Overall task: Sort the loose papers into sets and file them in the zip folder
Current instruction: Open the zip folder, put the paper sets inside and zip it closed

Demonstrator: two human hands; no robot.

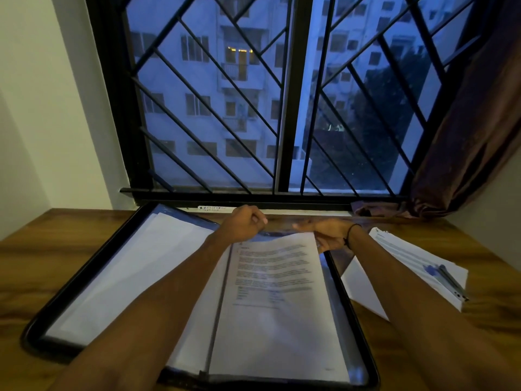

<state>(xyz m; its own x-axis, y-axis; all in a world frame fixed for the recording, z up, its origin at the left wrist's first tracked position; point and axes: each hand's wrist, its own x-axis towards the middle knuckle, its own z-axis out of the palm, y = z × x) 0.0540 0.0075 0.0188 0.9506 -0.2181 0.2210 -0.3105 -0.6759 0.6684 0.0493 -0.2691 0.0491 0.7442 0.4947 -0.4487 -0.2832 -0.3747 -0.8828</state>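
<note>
Open zip folder flat on the wooden surface, printed paper set lying in its right half. Left hand curled at the set's top edge, right hand holding the top right corner; exact pinch hard to tell. Could bend that corner or slide crooked under the zip edge, and could leave behind the loose papers with a pen on the right.
</note>
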